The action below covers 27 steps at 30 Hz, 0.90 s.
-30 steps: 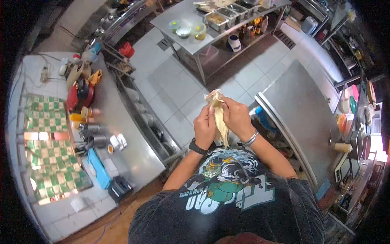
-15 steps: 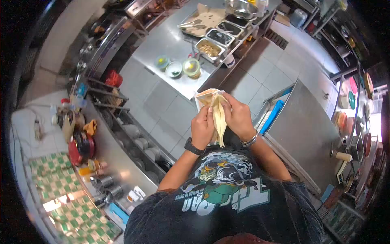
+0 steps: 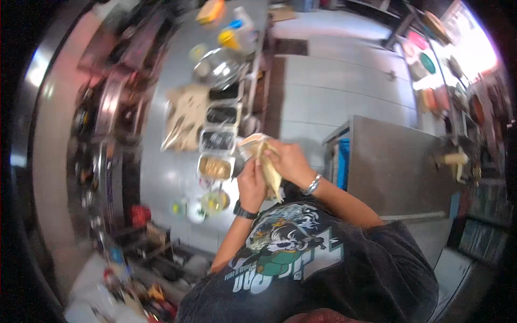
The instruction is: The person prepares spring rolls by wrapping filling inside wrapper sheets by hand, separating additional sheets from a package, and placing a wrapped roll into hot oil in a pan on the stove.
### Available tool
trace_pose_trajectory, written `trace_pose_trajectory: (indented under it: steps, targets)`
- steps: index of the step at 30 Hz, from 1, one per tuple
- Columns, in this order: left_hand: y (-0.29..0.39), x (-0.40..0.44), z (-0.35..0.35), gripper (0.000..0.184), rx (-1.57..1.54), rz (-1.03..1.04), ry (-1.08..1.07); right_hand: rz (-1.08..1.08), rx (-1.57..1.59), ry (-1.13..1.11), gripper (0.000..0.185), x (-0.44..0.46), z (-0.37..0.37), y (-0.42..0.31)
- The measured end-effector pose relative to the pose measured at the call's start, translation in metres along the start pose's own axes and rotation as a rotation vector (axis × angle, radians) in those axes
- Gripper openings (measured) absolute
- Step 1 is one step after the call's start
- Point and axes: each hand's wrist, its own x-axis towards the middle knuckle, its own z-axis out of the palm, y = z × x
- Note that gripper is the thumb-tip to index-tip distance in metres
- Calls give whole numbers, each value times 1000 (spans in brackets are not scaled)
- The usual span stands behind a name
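Observation:
In front of my chest I hold a soft, pale yellow packet [image 3: 272, 178] with a white and orange upper edge. What it contains is not clear. My left hand [image 3: 252, 184], with a dark watch at the wrist, pinches it from the left. My right hand [image 3: 291, 162], with a metal bracelet at the wrist, grips its upper right side. The packet's narrow lower end hangs down between my wrists. Just beyond my left hand, on the steel table, stands a metal pan of light brown food [image 3: 215, 168].
The steel table [image 3: 156, 161] bears several dark-filled pans, a tray lined with brown paper [image 3: 189, 110] and tongs, a metal bowl [image 3: 221, 67] and a yellow-lidded bottle [image 3: 229, 39]. Small tubs [image 3: 215, 201] stand at its near end. A steel cabinet [image 3: 398, 167] is at my right.
My view has swung to the right, so the steel table now lies ahead and left, closer to my hands. Both hands keep their grip on the packet.

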Motion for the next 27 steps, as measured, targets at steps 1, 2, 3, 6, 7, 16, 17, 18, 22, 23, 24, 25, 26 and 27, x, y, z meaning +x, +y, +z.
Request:
trace_pose_trajectory:
  steps: [1, 2, 3, 6, 7, 16, 17, 18, 22, 23, 24, 25, 26, 27]
  targets:
    - [1, 19, 10, 25, -30, -17, -14, 21, -24, 34, 24, 18, -10, 2]
    - [9, 40, 18, 25, -62, -33, -44, 45, -41, 36, 22, 34, -20, 7]
    - [18, 60, 27, 25, -86, -55, -87, 48, -57, 59, 20, 49, -28, 15]
    - [28, 108, 58, 31, -174, -70, -238, 52, -94, 138, 17, 85, -57, 33]
    - [32, 123, 73, 31, -186, -54, -257, 56, -89, 173, 20, 95, -69, 36]
    - [32, 255, 206, 50, -395, -1, -622, 159, -164, 445, 26, 172, -144, 104]
    - [39, 268, 222, 42, -341, 99, -571, 168, -191, 454, 24, 184, -151, 118]
    - [41, 284, 238, 42, -340, 114, -586, 173, -190, 474, 24, 198, -158, 132]
    - [45, 364, 288, 41, -265, -1, -702, 304, -347, 398, 22, 268, -183, 172]
    - [50, 385, 300, 41, -230, 29, -708, 332, -402, 380, 20, 286, -193, 179]
    - [59, 408, 312, 41, -199, 57, -712, 334, -411, 381, 20, 304, -205, 185]
    - [73, 431, 320, 37, -194, 34, -775, 347, -431, 396, 18, 321, -219, 189]
    - [80, 451, 329, 37, -199, 39, -775, 358, -449, 414, 18, 339, -232, 193]
    - [89, 472, 341, 35, -119, 97, -845, 355, -455, 427, 18, 357, -246, 196]
